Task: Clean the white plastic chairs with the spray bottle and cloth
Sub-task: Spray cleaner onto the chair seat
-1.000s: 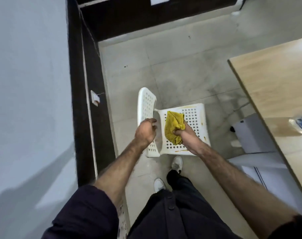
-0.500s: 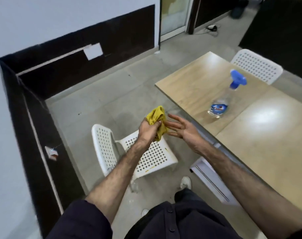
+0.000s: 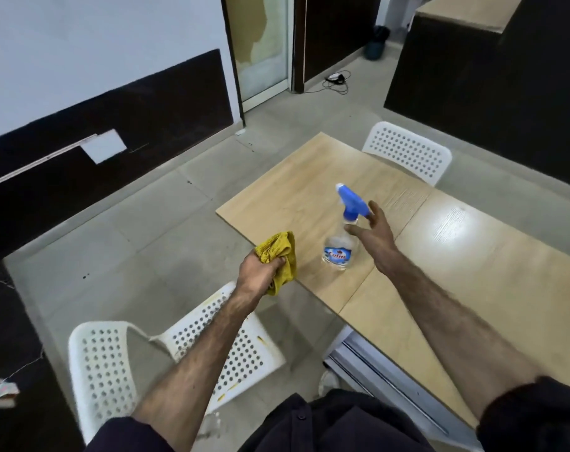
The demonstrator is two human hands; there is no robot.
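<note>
The right hand is reaching with fingers released, just beside the neck of the upright spray bottle standing on the counter. The left hand is grasping the cloth above the chair, farther from the bottle.

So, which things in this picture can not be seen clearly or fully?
All in the head view:
- Spray bottle: its neck is partly covered by the right hand; contact cannot be told.
- Bottle label: too small and blurred to read surely.
- Yellow cloth: bunched, partly hidden inside the left hand.
- Near white chair: seat crossed by the left forearm.
- Far white chair: its seat is hidden behind the table.
</note>
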